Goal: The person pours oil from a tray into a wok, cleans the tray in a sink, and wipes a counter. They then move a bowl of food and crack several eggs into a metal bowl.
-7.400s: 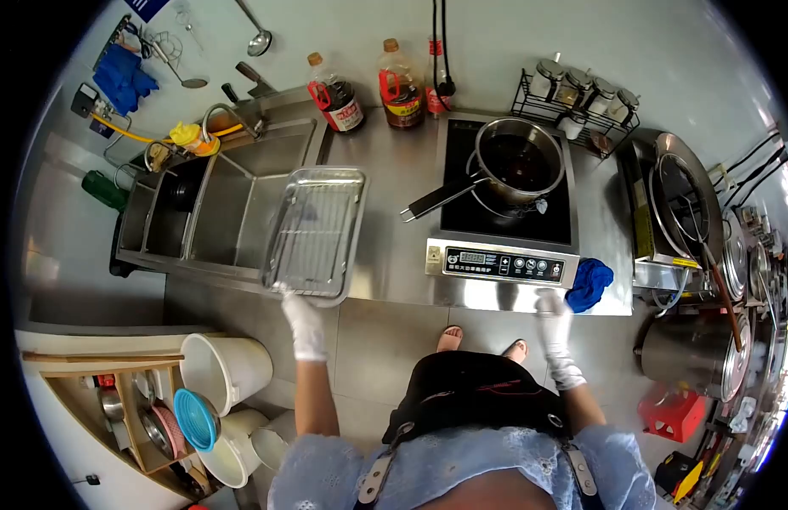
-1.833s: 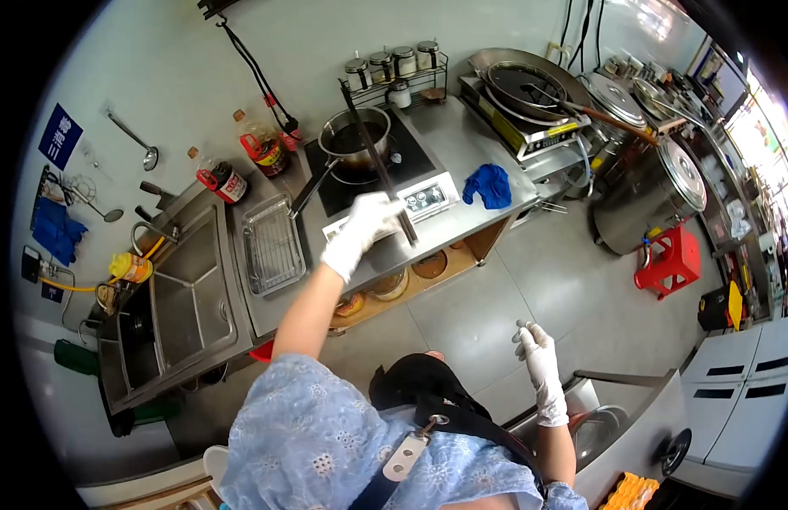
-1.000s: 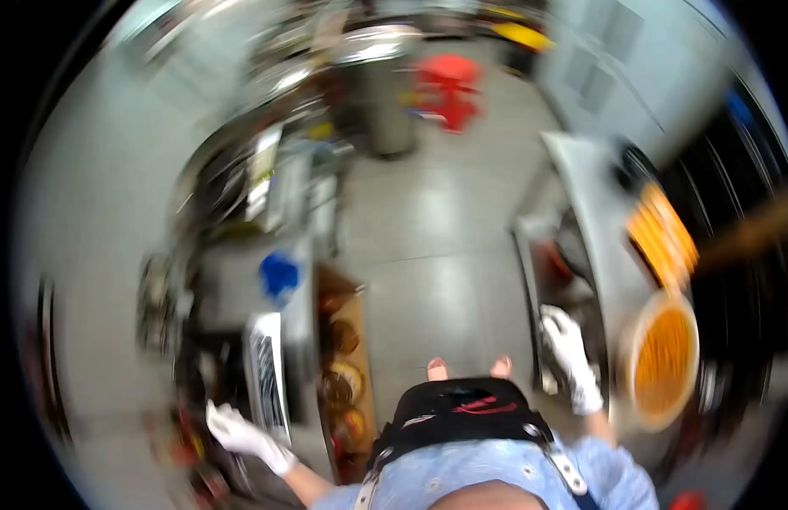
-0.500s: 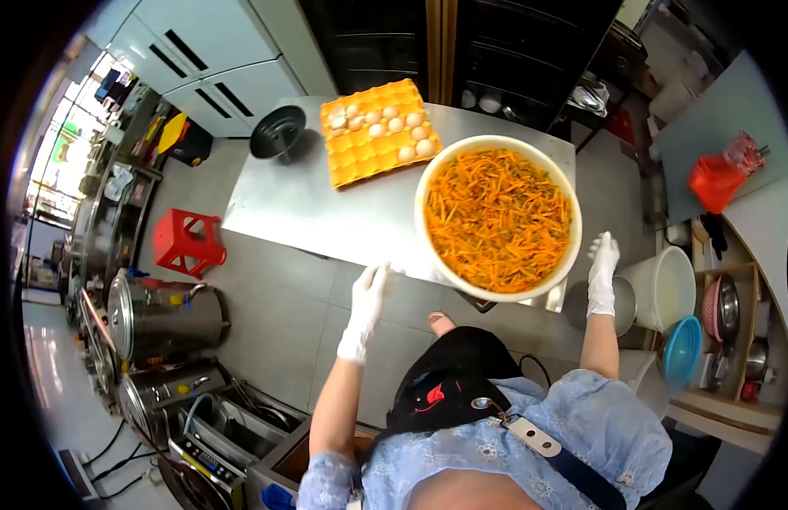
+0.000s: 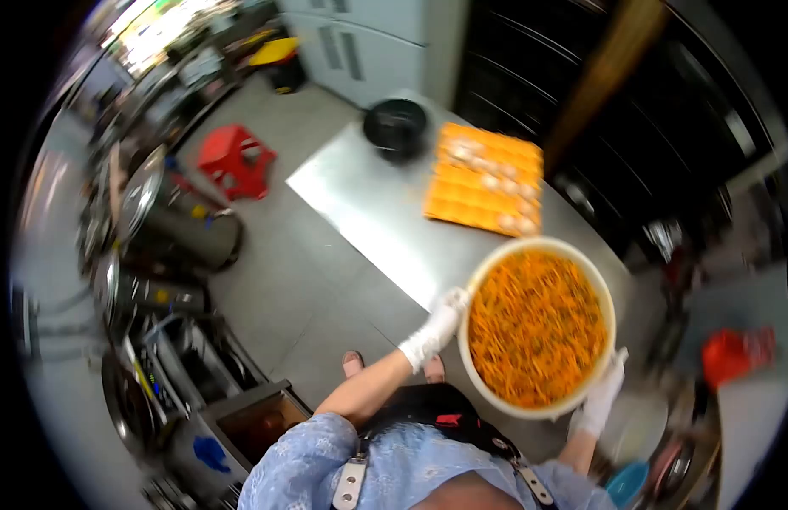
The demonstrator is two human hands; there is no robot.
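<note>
Gripping bowl (image 5: pixel 537 327) rim now: left hand (image 5: pixel 441 319), right hand (image 5: pixel 605 393), previously apart.

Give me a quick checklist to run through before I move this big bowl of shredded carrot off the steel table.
1. Left hand on the rim of the bowl: ok, gloved fingers sit at the left edge.
2. Right hand on the opposite side: ok, at the lower right rim.
3. Grip firm enough: cannot tell, the picture is blurred.
4. Shredded carrot below the rim: ok, nothing spilling over.
5. Egg tray apart from the bowl: ok, a gap of steel table shows between them.
6. Floor beside the feet: ok where visible, bare tiles; the red stool stands well away.
</note>
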